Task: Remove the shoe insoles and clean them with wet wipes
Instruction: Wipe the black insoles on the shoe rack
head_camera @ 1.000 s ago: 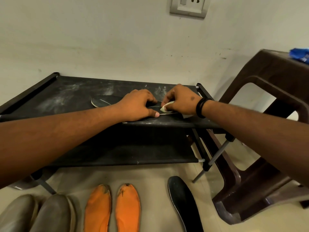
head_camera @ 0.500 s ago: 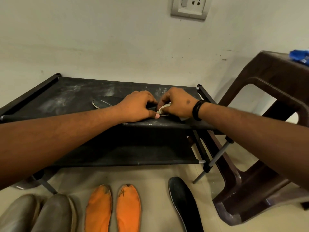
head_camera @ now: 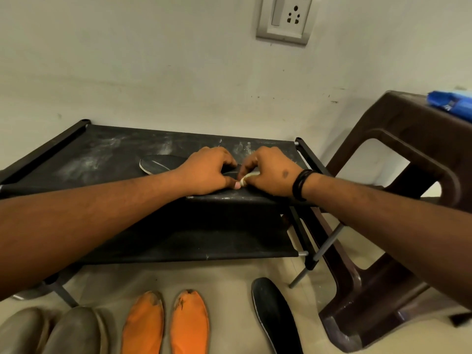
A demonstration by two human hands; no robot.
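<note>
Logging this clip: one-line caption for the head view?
Left hand steadies a black insole on the shoe rack while the right hand rubs it with a wet wipe.

Black insole [head_camera: 163, 163], orange insoles [head_camera: 166, 325], brown stool [head_camera: 408, 139].

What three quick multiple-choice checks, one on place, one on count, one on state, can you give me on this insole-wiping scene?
1. Where does the insole being wiped lie?
A. On the rack's top shelf
B. On the floor
C. On the brown stool

2. How many orange insoles lie on the floor?
A. One
B. Two
C. Four

3. What is the right hand doing?
A. Hanging idle
B. Pinching a wad of wipe
C. Lifting a shoe

Key: 1 A, the black insole lies on the rack under the left hand. 2 B, orange insoles lie as a pair. 3 B, the right hand pinches the wipe.
</note>
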